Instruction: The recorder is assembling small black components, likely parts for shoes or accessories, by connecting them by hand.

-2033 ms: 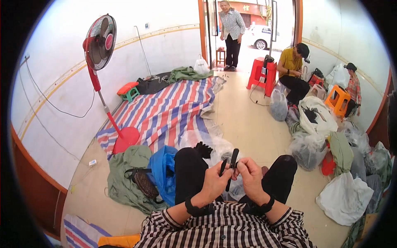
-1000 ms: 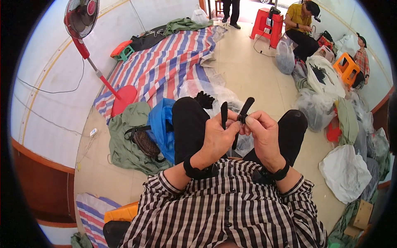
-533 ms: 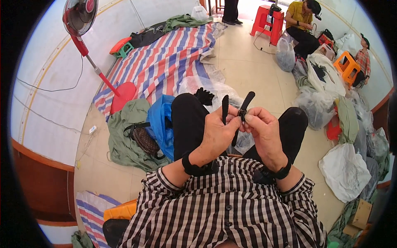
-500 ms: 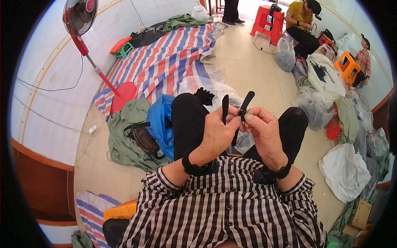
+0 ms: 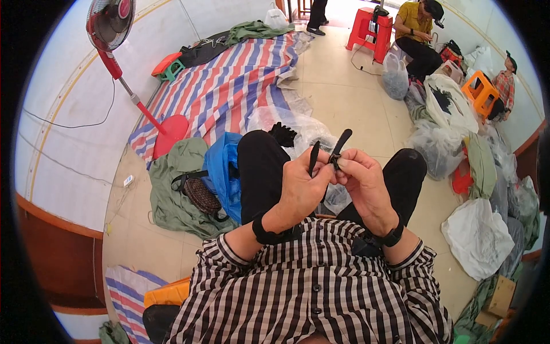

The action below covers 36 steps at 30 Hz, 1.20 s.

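Observation:
Above my lap, a black strap-like piece (image 5: 342, 141) with flat rounded ends is held between both hands. My left hand (image 5: 303, 182) is closed on it, with one narrow black end (image 5: 314, 157) standing up past the thumb. The thumb and fingers of my right hand (image 5: 365, 175) pinch it from the other side, close to the left fingertips. A small dark fitting (image 5: 334, 157) shows where the fingertips meet; its exact form is too small to make out. Both wrists wear black bands.
Beyond my knees lie a clear plastic bag (image 5: 312, 133) and a pile of black pieces (image 5: 282, 135). A blue bag (image 5: 223, 172) and green cloth (image 5: 172, 189) are at left, near a red fan (image 5: 172, 135). Filled bags (image 5: 438, 152) line the right. Other people sit farther off.
The black strap has tilted slightly to the right between my fingers, and its lower end shows less. My hands stay nearly in place. A person's feet by the doorway have shifted.

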{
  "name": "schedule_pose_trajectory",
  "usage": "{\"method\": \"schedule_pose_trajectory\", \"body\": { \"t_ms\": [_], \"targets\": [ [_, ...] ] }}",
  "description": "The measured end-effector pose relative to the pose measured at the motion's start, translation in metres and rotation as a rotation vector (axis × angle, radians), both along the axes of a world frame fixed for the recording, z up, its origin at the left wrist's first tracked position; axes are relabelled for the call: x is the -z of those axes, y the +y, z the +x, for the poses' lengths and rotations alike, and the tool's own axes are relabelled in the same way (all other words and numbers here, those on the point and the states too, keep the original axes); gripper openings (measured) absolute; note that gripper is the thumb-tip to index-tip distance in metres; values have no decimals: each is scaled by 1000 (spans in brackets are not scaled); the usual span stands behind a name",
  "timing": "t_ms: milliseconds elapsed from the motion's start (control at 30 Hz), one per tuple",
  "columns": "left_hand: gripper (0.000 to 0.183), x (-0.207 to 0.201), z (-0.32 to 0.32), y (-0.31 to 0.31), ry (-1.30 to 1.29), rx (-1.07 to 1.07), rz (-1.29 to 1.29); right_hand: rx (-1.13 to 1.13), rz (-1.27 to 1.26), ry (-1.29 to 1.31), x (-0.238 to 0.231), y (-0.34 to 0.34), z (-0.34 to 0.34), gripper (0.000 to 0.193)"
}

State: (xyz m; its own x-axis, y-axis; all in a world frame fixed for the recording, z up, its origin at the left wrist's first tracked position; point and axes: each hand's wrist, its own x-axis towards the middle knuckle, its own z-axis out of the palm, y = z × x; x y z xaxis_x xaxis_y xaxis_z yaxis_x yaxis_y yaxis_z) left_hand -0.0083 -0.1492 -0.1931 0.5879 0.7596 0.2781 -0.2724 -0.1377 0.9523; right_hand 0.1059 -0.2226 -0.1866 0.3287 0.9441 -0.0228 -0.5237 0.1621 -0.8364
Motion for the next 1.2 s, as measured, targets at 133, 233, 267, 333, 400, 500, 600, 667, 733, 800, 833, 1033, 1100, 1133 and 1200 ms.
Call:
{"method": "schedule_pose_trajectory", "body": {
  "t_ms": [133,233,267,333,400,500,600,667,733,800,833,1033,1100,1133,1200],
  "targets": [
    [2,3,4,0,-39,-23,28,53,17,-21,0,2,0,5],
    [4,6,-3,-3,131,15,98,124,61,-81,-1,3,0,6],
    [5,5,-6,-6,174,-19,129,126,94,-94,-4,2,-1,6],
    [5,5,-10,-10,147,-28,161,229,103,-414,-3,-3,-4,7],
    [6,0,-12,-14,157,-16,175,252,124,-459,-2,-3,-5,9],
    [7,9,-18,-15,131,-17,227,162,203,-546,2,-3,-3,10],
    [9,10,-14,-18,57,-63,174,153,277,-699,6,-3,-2,12],
    [13,11,-11,-17,-4,-99,106,164,304,-784,4,-2,-2,12],
    [14,11,-12,-16,-15,-91,72,35,251,-587,-4,-4,-4,13],
    [14,15,-16,-15,-37,-98,84,-4,251,-581,-5,-5,-2,13],
    [11,15,-19,-12,44,-58,115,1,255,-624,-1,-4,1,13],
    [10,18,-24,-9,99,10,184,-59,169,-553,5,-6,3,11],
    [10,16,-24,-9,102,9,188,-76,160,-531,5,-6,4,11],
    [11,16,-26,-8,124,10,196,-103,170,-498,4,-7,1,11],
    [12,16,-27,-7,147,10,202,-131,177,-464,6,-7,1,11]
  ]
}}
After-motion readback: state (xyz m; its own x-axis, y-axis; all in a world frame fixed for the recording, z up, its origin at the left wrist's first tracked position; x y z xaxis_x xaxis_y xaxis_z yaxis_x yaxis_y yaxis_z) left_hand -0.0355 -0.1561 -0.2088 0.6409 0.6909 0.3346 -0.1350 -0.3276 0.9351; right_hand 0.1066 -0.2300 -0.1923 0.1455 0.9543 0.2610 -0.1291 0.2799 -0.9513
